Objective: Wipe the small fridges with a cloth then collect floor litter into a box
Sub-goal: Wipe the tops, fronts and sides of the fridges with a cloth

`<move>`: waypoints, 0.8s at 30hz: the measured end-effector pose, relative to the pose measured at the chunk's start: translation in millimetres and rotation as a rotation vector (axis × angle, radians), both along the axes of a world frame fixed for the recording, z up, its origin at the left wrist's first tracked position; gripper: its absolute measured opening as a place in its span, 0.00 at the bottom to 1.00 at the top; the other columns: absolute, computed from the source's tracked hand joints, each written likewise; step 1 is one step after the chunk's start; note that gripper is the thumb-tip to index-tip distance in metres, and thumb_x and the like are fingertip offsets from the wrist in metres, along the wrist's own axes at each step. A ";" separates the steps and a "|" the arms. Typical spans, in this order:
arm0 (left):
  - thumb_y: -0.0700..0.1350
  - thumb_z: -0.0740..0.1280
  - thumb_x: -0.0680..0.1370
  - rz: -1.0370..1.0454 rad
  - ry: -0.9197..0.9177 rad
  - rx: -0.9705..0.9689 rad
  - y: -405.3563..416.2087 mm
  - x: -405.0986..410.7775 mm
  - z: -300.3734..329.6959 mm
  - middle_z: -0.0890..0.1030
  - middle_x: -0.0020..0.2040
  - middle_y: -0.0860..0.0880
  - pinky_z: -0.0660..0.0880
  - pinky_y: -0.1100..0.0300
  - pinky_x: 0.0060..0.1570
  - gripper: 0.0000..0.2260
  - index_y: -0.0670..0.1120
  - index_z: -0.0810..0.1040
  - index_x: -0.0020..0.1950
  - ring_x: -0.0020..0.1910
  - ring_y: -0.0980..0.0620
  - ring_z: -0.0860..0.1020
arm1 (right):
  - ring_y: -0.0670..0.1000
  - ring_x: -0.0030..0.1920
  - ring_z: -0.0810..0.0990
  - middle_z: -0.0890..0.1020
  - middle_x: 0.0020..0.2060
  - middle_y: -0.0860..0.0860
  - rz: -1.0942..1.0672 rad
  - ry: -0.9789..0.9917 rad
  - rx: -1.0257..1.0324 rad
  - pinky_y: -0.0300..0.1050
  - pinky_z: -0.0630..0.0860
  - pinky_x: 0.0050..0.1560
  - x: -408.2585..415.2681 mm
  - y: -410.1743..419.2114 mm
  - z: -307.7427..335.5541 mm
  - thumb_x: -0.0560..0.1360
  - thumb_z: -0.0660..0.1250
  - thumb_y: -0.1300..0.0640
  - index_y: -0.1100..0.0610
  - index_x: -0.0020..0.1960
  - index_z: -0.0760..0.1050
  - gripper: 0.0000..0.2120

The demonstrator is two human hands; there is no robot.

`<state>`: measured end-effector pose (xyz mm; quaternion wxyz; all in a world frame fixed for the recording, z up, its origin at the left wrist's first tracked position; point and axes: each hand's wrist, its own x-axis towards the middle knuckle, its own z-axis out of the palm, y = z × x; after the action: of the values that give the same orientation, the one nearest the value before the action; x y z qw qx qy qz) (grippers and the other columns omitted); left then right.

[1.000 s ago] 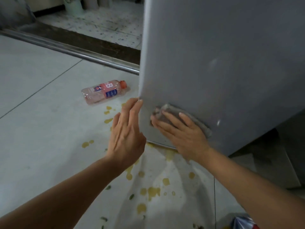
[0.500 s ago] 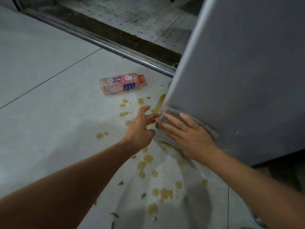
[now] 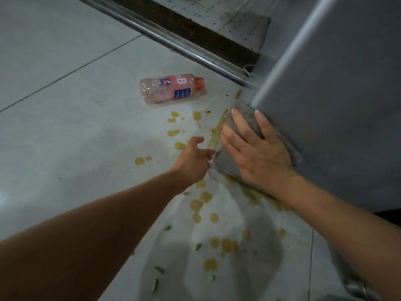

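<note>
A grey small fridge (image 3: 338,88) fills the right side. My right hand (image 3: 256,148) presses a grey cloth (image 3: 246,115) flat against the fridge's lower corner, fingers spread over the cloth. My left hand (image 3: 193,160) hovers low beside that corner, fingers loosely apart and holding nothing. An empty pink plastic bottle (image 3: 171,90) with an orange cap lies on its side on the floor, beyond both hands.
Yellowish spill drops (image 3: 204,196) and small green leaf scraps (image 3: 159,269) dot the pale tiled floor (image 3: 65,127). A metal door track (image 3: 173,42) with a dark threshold runs diagonally behind. A metal object (image 3: 355,288) shows at the bottom right.
My right hand has slid the cloth down and left to the fridge's lower corner edge. My left hand has dropped away from the fridge toward the floor. The view tilted downward.
</note>
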<state>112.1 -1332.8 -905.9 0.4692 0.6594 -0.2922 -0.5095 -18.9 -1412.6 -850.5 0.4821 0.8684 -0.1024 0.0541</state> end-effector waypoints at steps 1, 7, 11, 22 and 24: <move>0.27 0.56 0.76 0.027 -0.021 0.009 0.4 1.1 -3.1 0.73 0.68 0.43 0.72 0.60 0.56 0.28 0.45 0.56 0.73 0.66 0.49 0.72 | 0.60 0.67 0.72 0.78 0.60 0.55 0.010 0.040 -0.007 0.60 0.52 0.70 2.0 -0.2 -9.1 0.73 0.52 0.58 0.59 0.60 0.75 0.20; 0.27 0.59 0.73 0.049 -0.124 0.023 13.0 5.2 -15.7 0.73 0.65 0.44 0.73 0.60 0.55 0.28 0.44 0.60 0.71 0.61 0.50 0.73 | 0.62 0.70 0.67 0.74 0.64 0.57 -0.014 0.354 -0.034 0.60 0.51 0.73 8.0 5.8 -71.0 0.75 0.51 0.52 0.57 0.66 0.71 0.24; 0.27 0.59 0.73 0.057 -0.185 0.037 17.4 7.7 -16.0 0.73 0.65 0.45 0.73 0.60 0.55 0.28 0.45 0.61 0.71 0.62 0.50 0.73 | 0.67 0.74 0.43 0.50 0.76 0.61 -0.027 0.530 -0.074 0.65 0.30 0.68 1.9 12.1 -92.8 0.75 0.35 0.54 0.63 0.75 0.44 0.30; 0.29 0.59 0.72 -0.040 -0.237 -0.023 1.8 -20.1 3.6 0.72 0.68 0.47 0.71 0.51 0.63 0.29 0.46 0.61 0.71 0.67 0.50 0.69 | 0.52 0.74 0.54 0.58 0.75 0.45 0.037 -0.110 0.012 0.55 0.40 0.73 -64.4 -14.7 -41.6 0.75 0.54 0.59 0.55 0.76 0.55 0.29; 0.30 0.59 0.71 -0.039 -0.290 -0.010 1.5 -29.0 3.8 0.73 0.66 0.46 0.71 0.46 0.62 0.27 0.46 0.64 0.68 0.66 0.47 0.70 | 0.53 0.75 0.53 0.55 0.75 0.46 -0.003 -0.012 0.053 0.54 0.41 0.74 -72.6 -9.6 -54.8 0.74 0.53 0.57 0.55 0.76 0.53 0.30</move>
<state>83.0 -1331.3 -902.1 0.4152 0.7180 -0.3723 -0.4165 -91.5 -1422.2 -905.3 0.4584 0.8804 -0.1080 0.0558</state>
